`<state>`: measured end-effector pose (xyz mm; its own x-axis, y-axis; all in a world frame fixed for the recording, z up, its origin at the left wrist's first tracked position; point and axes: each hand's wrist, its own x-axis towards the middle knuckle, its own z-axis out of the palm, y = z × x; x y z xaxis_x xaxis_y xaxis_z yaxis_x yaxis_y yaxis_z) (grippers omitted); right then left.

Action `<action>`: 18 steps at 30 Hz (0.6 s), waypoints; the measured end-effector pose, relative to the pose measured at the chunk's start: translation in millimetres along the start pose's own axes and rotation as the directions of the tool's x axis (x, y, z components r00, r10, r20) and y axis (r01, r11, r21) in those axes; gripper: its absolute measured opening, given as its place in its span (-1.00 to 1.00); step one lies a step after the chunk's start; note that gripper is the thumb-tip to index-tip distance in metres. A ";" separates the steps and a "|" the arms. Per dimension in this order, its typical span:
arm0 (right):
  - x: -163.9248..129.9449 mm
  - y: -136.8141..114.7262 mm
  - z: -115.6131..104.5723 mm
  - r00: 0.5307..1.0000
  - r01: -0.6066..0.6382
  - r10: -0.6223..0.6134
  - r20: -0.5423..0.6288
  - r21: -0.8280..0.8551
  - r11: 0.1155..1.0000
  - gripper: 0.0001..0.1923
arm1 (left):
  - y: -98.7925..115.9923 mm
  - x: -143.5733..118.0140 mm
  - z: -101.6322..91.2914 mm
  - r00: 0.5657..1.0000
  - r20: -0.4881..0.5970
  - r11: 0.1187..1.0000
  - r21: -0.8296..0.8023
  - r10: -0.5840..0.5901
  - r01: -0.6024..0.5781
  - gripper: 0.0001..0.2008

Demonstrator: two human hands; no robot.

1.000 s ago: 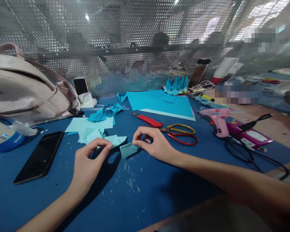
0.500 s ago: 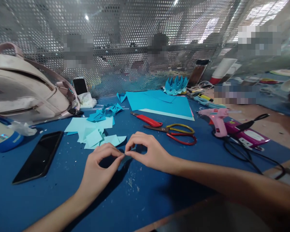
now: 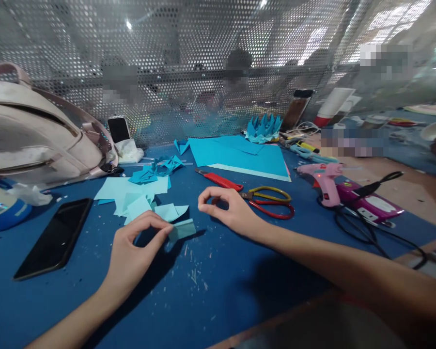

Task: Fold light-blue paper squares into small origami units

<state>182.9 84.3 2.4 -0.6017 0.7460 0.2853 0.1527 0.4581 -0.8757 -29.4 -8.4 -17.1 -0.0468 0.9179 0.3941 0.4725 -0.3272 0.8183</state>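
Observation:
My left hand (image 3: 140, 247) pinches a small light-blue piece of paper (image 3: 182, 230) by its left end, between thumb and fingertips. The paper is held just over the blue table and shows a crease along its upper edge. To its right, my right hand (image 3: 230, 211) is curled with thumb and index fingertips together, and nothing shows between them. It is apart from the paper and close to the scissors (image 3: 271, 201). Behind my left hand lies a loose pile of pale blue paper pieces (image 3: 136, 191), partly covered by the hand.
A red utility knife (image 3: 221, 181) lies behind my right hand. Blue sheets (image 3: 236, 152) and a spiky folded-paper piece (image 3: 263, 128) are farther back. On the right are a pink glue gun (image 3: 325, 177) and black cable; on the left, a phone (image 3: 54, 237) and backpack (image 3: 32, 131).
My right hand has let go of the paper and moved right and slightly up. My left hand has shifted left with the paper, which now shows more fully.

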 end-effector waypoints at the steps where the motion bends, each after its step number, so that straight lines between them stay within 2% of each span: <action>1: -0.7 -0.7 1.5 0.999 -0.022 0.019 0.045 0.057 0.998 -0.88 | -0.8 0.3 0.5 1.000 0.018 1.000 -0.023 -0.003 0.003 -0.86; 3: -3.3 -2.0 5.5 0.976 -0.093 0.052 0.210 0.190 0.977 -0.82 | -1.0 0.2 2.0 0.998 0.069 0.997 -0.070 0.013 -0.008 -0.87; 5: -6.1 -2.6 8.7 0.919 -0.168 0.055 0.390 0.262 0.950 -0.73 | 0.1 -0.8 3.2 0.991 0.118 0.994 -0.097 0.060 -0.048 -0.86; 8: -8.5 -2.6 9.9 0.843 -0.242 0.061 0.535 0.275 0.931 -0.66 | 2.8 -2.8 4.0 0.977 0.170 0.987 -0.114 0.130 -0.111 -0.81; 12: -8.1 -0.4 10.5 0.798 -0.367 0.108 0.594 0.335 0.868 -0.68 | 5.6 -3.9 3.3 0.973 0.182 0.985 -0.129 0.139 -0.117 -0.78; 16: -6.3 5.0 12.7 0.807 -0.454 0.189 0.560 0.382 0.805 -0.62 | 7.8 -3.4 4.2 0.975 0.182 0.984 -0.152 0.124 -0.097 -0.78; 18: -5.4 7.4 13.2 0.829 -0.462 0.211 0.518 0.423 0.779 -0.62 | 8.9 -3.5 6.0 0.983 0.178 0.983 -0.182 0.039 -0.006 -0.80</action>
<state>177.0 77.3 -10.7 -0.8728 0.4645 -0.1498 0.0657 -0.1925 -0.9791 -19.7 -13.2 -13.7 0.1291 0.9296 0.3453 0.3045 -0.3686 0.8783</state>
